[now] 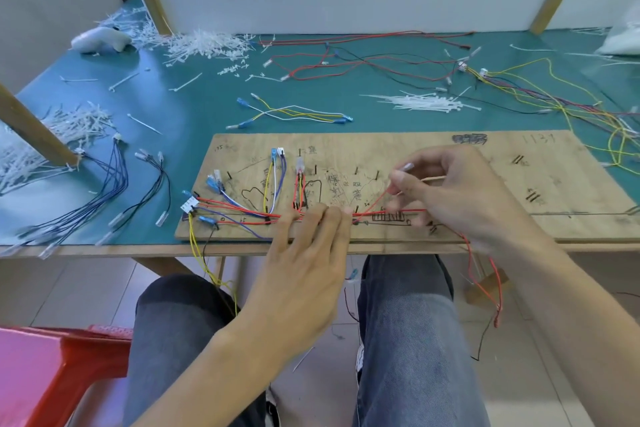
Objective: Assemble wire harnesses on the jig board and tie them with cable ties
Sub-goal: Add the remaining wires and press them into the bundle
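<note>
Right hand [450, 191] is pinching a red wire [374, 203] between thumb and forefinger, other fingers curled. Below-left of that pinch, left hand [304, 253] is pressing straight fingers on the wire bundle [249, 213] on the jig board [381, 149]. Routing probably; next, seating the wire, then tying.

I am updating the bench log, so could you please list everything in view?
jig board: one, plywood, table front.
harness wires: several, red, blue, yellow, white, on board.
red wire: one, rising off board.
cable ties: one bundle, white, behind board.
tie offcuts: two piles, white, table left.
loose wires: several, mixed colours, across table.
table: one, green.
plastic seat: one, red, lower left.
left hand: presses harness wires.
right hand: pinches red wire.
</note>
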A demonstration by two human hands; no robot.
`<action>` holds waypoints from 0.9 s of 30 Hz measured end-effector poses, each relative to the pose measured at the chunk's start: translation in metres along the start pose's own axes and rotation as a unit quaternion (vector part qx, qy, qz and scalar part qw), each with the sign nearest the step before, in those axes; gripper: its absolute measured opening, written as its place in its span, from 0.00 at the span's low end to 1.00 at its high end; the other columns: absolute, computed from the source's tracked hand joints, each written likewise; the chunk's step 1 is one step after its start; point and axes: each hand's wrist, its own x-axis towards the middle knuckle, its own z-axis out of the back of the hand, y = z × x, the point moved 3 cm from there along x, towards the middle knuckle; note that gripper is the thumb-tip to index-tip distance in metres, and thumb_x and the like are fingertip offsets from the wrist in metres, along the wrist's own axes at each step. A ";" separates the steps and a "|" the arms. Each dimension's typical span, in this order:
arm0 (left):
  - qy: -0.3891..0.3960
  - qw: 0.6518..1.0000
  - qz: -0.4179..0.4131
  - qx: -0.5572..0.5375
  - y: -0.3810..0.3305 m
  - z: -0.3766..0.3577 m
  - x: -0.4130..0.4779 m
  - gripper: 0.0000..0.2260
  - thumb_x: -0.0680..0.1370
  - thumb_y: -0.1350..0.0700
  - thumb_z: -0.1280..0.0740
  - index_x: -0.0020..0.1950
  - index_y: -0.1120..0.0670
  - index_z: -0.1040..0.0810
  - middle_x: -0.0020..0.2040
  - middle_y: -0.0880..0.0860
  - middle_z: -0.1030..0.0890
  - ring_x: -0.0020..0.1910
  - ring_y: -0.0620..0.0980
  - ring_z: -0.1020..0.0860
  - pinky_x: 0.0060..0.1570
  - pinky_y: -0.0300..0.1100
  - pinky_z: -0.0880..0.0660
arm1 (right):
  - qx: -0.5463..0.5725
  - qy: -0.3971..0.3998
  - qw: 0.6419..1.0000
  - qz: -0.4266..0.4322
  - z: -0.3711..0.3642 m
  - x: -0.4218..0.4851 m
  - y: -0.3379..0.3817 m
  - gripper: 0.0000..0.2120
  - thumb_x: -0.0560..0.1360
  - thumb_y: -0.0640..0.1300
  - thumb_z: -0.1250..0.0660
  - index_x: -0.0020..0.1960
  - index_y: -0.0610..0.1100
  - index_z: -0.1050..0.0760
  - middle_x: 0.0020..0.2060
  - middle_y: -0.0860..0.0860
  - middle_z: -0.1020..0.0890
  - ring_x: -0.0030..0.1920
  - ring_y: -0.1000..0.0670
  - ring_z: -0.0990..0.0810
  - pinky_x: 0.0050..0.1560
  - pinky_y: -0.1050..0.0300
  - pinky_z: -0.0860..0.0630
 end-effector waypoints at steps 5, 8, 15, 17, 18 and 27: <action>-0.014 1.000 0.000 0.013 -0.002 -0.004 -0.005 0.34 0.74 0.59 0.46 0.81 0.64 0.38 0.73 0.60 0.29 0.70 0.61 0.32 0.68 0.59 0.34 | -0.119 -0.060 0.991 0.035 -0.008 0.028 -0.001 0.07 0.78 0.44 0.25 0.41 0.47 0.15 0.34 0.53 0.13 0.28 0.57 0.20 0.27 0.62 0.29; -0.034 0.999 0.001 0.009 0.000 -0.004 -0.006 0.32 0.74 0.59 0.47 0.79 0.63 0.33 0.73 0.59 0.28 0.69 0.60 0.32 0.65 0.60 0.35 | -0.129 -0.059 0.989 0.036 -0.010 0.033 -0.004 0.06 0.77 0.46 0.23 0.41 0.48 0.14 0.30 0.57 0.16 0.25 0.59 0.24 0.27 0.65 0.32; -0.079 0.994 0.041 -0.069 -0.003 0.004 -0.004 0.26 0.77 0.51 0.32 0.74 0.56 0.27 0.68 0.52 0.25 0.65 0.57 0.28 0.60 0.55 0.33 | -0.206 -0.045 0.977 0.032 -0.015 0.042 0.000 0.08 0.77 0.43 0.23 0.39 0.46 0.16 0.25 0.53 0.18 0.21 0.56 0.21 0.22 0.70 0.32; -0.099 0.988 0.069 -0.100 -0.008 0.007 -0.003 0.21 0.80 0.47 0.37 0.72 0.53 0.26 0.66 0.50 0.24 0.64 0.56 0.27 0.59 0.55 0.34 | -0.216 -0.041 0.975 0.027 -0.016 0.045 0.002 0.06 0.77 0.43 0.23 0.41 0.46 0.16 0.27 0.50 0.16 0.23 0.55 0.20 0.23 0.69 0.31; -0.106 0.985 0.080 -0.110 -0.012 0.008 -0.002 0.19 0.81 0.45 0.37 0.69 0.52 0.26 0.65 0.50 0.23 0.63 0.57 0.27 0.59 0.55 0.34 | -0.212 -0.036 0.976 0.025 -0.016 0.046 0.002 0.05 0.77 0.43 0.23 0.43 0.47 0.16 0.29 0.49 0.15 0.23 0.55 0.19 0.22 0.67 0.30; -0.199 0.957 0.159 -0.142 -0.039 -0.001 0.004 0.15 0.75 0.44 0.24 0.49 0.54 0.20 0.59 0.56 0.23 0.55 0.60 0.31 0.55 0.57 0.33 | -0.263 -0.026 0.962 0.072 -0.016 0.049 0.002 0.08 0.77 0.42 0.23 0.41 0.48 0.17 0.32 0.51 0.15 0.25 0.52 0.17 0.24 0.58 0.21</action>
